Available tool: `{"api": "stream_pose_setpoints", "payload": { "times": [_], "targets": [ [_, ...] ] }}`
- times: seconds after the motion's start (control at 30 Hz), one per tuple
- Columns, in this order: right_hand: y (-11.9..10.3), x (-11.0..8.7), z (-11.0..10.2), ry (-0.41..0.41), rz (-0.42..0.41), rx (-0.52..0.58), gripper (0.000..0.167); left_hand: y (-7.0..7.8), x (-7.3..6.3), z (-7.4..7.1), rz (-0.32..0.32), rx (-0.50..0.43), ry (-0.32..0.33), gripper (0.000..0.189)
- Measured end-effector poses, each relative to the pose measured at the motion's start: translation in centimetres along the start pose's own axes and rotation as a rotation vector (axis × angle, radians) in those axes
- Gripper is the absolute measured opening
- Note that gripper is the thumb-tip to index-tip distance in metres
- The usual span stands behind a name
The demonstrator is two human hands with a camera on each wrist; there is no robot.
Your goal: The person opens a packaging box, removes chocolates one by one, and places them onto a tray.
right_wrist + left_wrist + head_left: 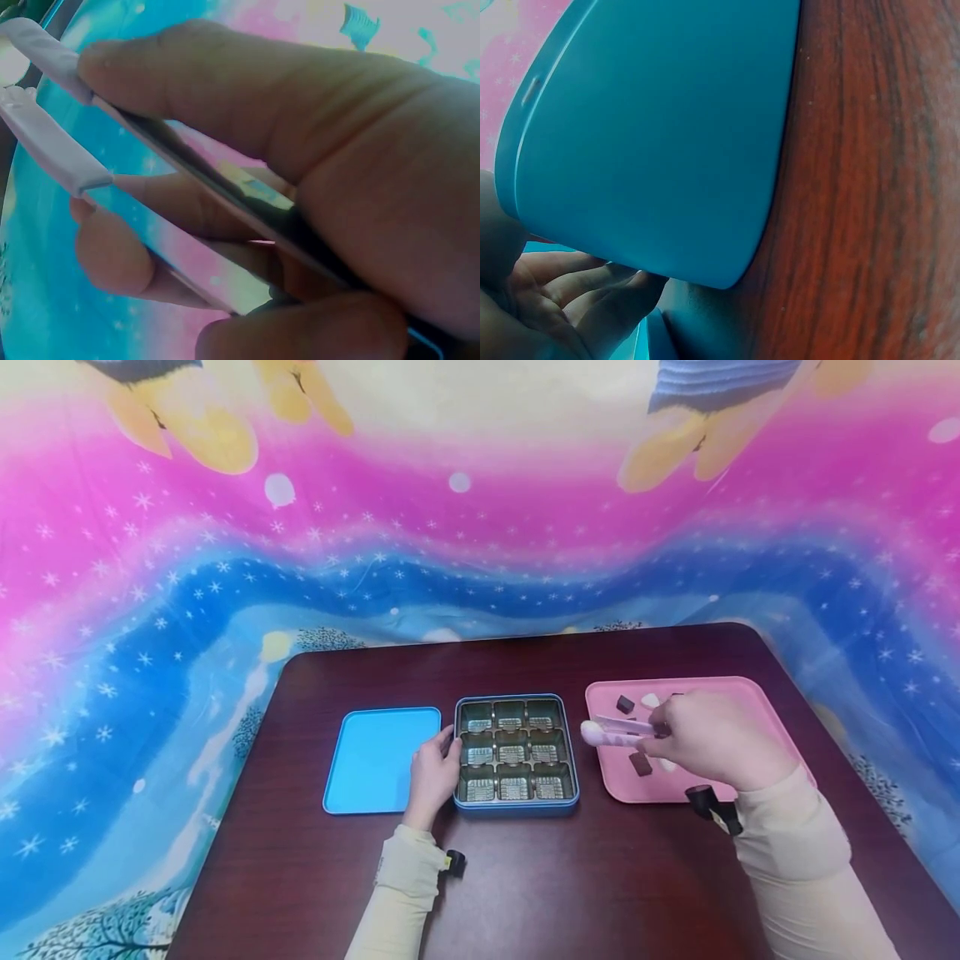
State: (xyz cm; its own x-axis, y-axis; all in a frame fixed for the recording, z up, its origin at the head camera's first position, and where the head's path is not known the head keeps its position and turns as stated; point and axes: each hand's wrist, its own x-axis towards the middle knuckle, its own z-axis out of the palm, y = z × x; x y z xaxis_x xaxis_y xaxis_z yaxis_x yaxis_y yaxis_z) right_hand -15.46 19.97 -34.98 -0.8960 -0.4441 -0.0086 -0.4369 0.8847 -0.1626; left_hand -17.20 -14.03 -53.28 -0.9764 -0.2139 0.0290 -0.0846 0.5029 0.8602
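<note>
My right hand [708,739] holds a pair of tongs [618,739] with pale pink patterned tips, over the left part of a pink tray [611,781]. A small white piece [591,732] sits between the tips, beside the tray's left edge; it also shows at the left edge of the right wrist view. My left hand [433,777] grips the left side of a blue square tin [517,808], thumb at the rim and fingers against the outer wall [652,150]. A shiny insert [512,745] divides the tin into a three-by-three grid of compartments.
On the tray lie dark brown blocks [640,764] and white pieces [650,701], partly hidden by my right hand. A light blue lid [367,764] lies left of the tin, partly behind my left hand. The dark red table [517,885] ends at a patterned cloth [480,527].
</note>
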Motion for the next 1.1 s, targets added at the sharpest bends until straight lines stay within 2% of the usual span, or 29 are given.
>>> {"api": "stream_pose_setpoints", "payload": {
  "times": [0.13, 0.23, 0.4, 0.6, 0.93, 1.1],
  "targets": [
    [1.4, -0.8, 0.2, 0.065, 0.008, -0.044, 0.029, 0.0, -0.1, 0.1, -0.001, 0.002, -0.005, 0.043],
    [2.4, -1.6, 0.7, 0.062, 0.035, -0.023, 0.023, -0.1, -0.3, 0.3, -0.008, 0.001, -0.023, 0.043],
    [3.7, -1.6, 1.1, 0.019, 0.103, 0.008, 0.015, -0.1, -0.2, 0.3, -0.006, -0.030, -0.034, 0.043],
    [4.5, -1.4, 1.0, -0.056, 0.230, 0.033, 0.011, 0.1, 0.2, 0.0, -0.004, -0.043, -0.037, 0.043],
    [5.0, -1.3, 1.2, -0.091, 0.262, 0.063, 0.011, 0.3, 0.4, -0.4, 0.001, -0.018, -0.026, 0.043],
    [5.1, -1.6, 1.8, -0.089, 0.233, 0.079, 0.012, 0.2, 0.2, -0.3, -0.015, -0.013, -0.032, 0.044]
  ]
}}
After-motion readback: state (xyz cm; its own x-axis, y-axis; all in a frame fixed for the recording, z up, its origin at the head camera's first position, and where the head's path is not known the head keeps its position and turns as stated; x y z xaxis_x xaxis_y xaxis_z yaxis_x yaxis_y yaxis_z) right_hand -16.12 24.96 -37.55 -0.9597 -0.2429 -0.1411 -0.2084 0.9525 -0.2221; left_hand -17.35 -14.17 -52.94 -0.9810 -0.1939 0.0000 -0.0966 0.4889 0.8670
